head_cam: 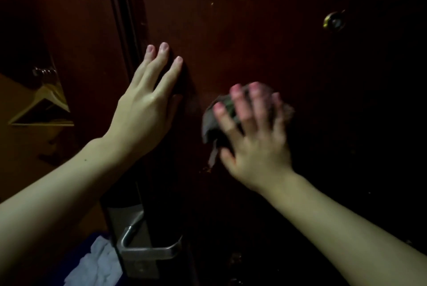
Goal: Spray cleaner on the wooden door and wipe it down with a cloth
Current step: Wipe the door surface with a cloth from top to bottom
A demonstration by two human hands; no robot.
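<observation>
Dark reddish wood fills the view: the door (242,31). Near its left edge the left hand (147,105) lies flat against it, fingers straight and pointing up. Just to its right, the right hand (251,137), blurred, presses a crumpled grey cloth (212,121) against the door with fingers spread. Below, at the door's left edge, sits a metal lever handle (147,248).

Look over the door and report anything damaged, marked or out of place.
On the wooden door, a rough, chipped-looking patch sits below the cloth that the right hand presses. Dim light and blur hide whether it is damage or dirt. Nothing else stands out.
</observation>
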